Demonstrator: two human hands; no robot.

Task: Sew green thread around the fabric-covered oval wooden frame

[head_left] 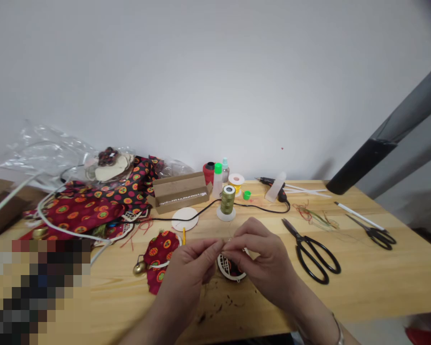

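My left hand (188, 268) and my right hand (264, 256) meet over the wooden table (362, 282), fingertips pinched together. Between and under them sits a small round white lattice piece with red patterned cloth inside (230, 268). My right hand pinches at its top edge; my left hand pinches something thin that I cannot make out. A red patterned fabric pouch with a small gold bell (158, 258) lies just left of my left hand. An olive-green thread spool (227, 200) stands upright behind my hands.
Large black scissors (312, 251) lie right of my hands, smaller ones (375, 233) farther right. Red patterned fabric (89, 206), a cardboard box (179, 191), glue bottles (218, 181), a glue gun (276, 189) and a white disc (185, 219) fill the back. Thread scraps dot the front edge.
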